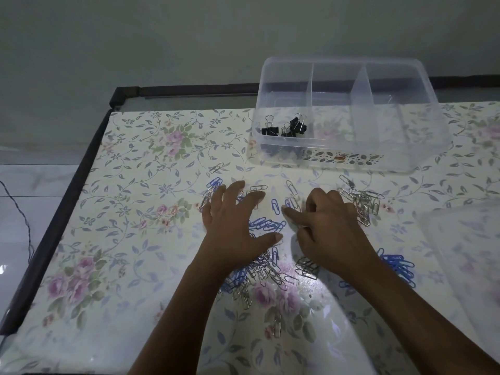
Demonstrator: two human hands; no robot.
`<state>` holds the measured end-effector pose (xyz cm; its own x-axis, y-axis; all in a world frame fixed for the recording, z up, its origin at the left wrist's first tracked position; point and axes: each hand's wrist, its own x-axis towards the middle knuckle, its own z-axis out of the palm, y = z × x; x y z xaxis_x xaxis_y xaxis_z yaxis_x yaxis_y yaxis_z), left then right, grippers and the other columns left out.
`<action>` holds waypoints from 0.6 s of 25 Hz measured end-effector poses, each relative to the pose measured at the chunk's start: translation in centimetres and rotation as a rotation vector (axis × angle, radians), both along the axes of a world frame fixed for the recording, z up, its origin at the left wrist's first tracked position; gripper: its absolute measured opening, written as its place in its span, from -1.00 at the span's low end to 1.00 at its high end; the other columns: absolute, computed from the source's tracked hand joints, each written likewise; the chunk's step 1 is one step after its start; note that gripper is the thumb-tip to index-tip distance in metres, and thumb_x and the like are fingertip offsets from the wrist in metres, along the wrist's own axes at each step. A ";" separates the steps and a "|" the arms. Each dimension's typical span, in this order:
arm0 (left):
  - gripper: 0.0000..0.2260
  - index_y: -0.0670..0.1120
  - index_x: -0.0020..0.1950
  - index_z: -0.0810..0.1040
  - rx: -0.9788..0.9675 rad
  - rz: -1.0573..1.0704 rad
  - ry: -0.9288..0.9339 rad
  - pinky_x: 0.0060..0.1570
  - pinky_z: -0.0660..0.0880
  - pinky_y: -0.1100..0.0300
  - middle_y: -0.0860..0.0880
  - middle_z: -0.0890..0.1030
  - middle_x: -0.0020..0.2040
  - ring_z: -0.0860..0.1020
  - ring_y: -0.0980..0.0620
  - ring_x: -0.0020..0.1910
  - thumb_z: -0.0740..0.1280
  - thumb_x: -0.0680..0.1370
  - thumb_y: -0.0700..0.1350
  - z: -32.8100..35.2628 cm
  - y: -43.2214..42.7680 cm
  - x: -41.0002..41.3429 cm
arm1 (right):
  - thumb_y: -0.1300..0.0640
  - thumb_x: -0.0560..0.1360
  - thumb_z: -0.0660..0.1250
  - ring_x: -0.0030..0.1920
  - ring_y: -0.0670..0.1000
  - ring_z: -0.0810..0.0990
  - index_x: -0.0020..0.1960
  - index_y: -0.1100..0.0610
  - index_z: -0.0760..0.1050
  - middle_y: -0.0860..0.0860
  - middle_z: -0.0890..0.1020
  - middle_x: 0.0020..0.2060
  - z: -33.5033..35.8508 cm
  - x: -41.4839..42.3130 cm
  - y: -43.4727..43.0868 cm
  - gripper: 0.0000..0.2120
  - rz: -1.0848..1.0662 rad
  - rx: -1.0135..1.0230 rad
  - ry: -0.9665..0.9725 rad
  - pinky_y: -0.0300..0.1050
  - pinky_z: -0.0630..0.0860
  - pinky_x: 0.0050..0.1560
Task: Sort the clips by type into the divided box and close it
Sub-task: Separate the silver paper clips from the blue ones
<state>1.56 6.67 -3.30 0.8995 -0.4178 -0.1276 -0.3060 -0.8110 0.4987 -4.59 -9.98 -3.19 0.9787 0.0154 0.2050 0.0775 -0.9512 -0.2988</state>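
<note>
Though partly under left hand [232,228], blue clips [266,225]; lid [465,253] part off-frame rt.

A plain grey-white wall [162,36] is seen behind the dark-framed table covered in cream floral sheeting [130,190]. Left of the table, pale glossy floor tiles [40,180] are crossed by a thin dark cable [18,209]. The room is dimly lit.

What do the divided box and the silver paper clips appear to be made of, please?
The divided box looks like clear, glossy plastic: the floral tablecloth shows through its walls. The silver paper clips look like bent metal wire, shiny, catching glints; plating cannot be told.
</note>
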 end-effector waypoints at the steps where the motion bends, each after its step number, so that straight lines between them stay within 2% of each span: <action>1: -0.21 0.18 0.38 0.28 0.027 -0.017 -0.009 0.41 -0.08 -0.11 0.04 0.11 0.47 -0.06 -0.04 0.48 0.30 0.20 0.40 0.0 -0.3 -0.2 | 0.05 0.32 0.06 -0.32 0.03 0.34 -0.05 -0.01 0.66 -0.04 0.29 -0.34 0.0 0.0 -0.2 -0.58 0.033 0.010 0.003 -0.11 0.20 -0.31; 3: -0.20 0.18 0.41 0.21 0.071 -0.035 -0.005 0.41 -0.10 -0.12 0.05 0.06 0.48 -0.10 -0.03 0.48 0.43 0.24 0.31 -0.2 -0.5 -0.3 | 0.07 0.32 0.08 -0.31 -0.01 0.30 -0.08 -0.06 0.67 -0.08 0.27 -0.35 0.3 -0.2 -0.9 -0.61 0.114 0.057 0.029 -0.20 0.12 -0.31; 5: -0.12 0.19 0.42 0.17 0.076 -0.033 0.025 0.42 -0.11 -0.12 0.05 0.03 0.49 -0.12 -0.02 0.48 0.42 0.18 0.35 -0.3 -0.3 0.0 | 0.17 0.28 0.18 -0.33 -0.02 0.30 -0.13 -0.07 0.67 -0.15 0.23 -0.39 0.6 -0.5 -2.0 -0.66 0.172 0.126 0.088 -0.26 0.06 -0.28; 7: -0.06 0.22 0.42 0.16 0.083 -0.034 0.053 0.42 -0.13 -0.13 0.05 0.02 0.50 -0.14 -0.02 0.48 0.33 0.08 0.39 -0.2 0.1 0.4 | 0.26 0.19 0.24 -0.36 -0.09 0.27 -0.18 -0.03 0.68 -0.22 0.20 -0.41 0.8 -0.8 -3.5 -0.65 0.193 0.186 0.136 -0.17 0.18 -0.26; 8: -0.05 0.22 0.42 0.16 0.084 -0.034 0.062 0.42 -0.14 -0.13 0.05 0.01 0.50 -0.15 -0.02 0.48 0.30 0.06 0.39 -0.1 0.2 0.5 | 0.26 0.18 0.24 -0.37 -0.13 0.26 -0.20 0.00 0.68 -0.23 0.22 -0.41 1.0 -0.9 -4.2 -0.67 0.188 0.227 0.155 -0.10 0.23 -0.23; 10: -0.05 0.23 0.40 0.19 0.050 -0.038 0.065 0.43 -0.14 -0.13 0.06 0.04 0.49 -0.13 -0.02 0.49 0.27 0.03 0.44 0.1 0.3 0.3 | 0.20 0.22 0.24 -0.36 -0.16 0.29 -0.24 0.04 0.68 -0.22 0.28 -0.41 1.3 -1.0 -4.8 -0.74 0.174 0.301 0.155 -0.12 0.26 -0.20; 13: -0.17 0.17 0.34 0.33 -0.048 -0.015 -0.013 0.40 -0.02 -0.16 0.04 0.19 0.44 0.03 -0.07 0.47 0.14 0.11 0.44 -0.1 -0.2 0.1 | 0.18 0.29 0.26 -0.34 -0.07 0.38 -0.16 0.08 0.68 -0.12 0.32 -0.39 1.5 -0.9 -4.5 -0.76 0.142 0.251 0.111 -0.15 0.31 -0.26; 15: -0.31 0.09 0.29 0.42 -0.081 0.043 -0.079 0.36 0.08 -0.19 -0.02 0.31 0.38 0.16 -0.12 0.43 0.19 0.23 0.36 -0.4 -0.3 0.2 | 0.22 0.26 0.30 -0.34 -0.05 0.38 -0.13 0.06 0.68 -0.15 0.30 -0.38 1.3 -0.8 -4.4 -0.75 0.161 0.175 0.119 -0.11 0.32 -0.32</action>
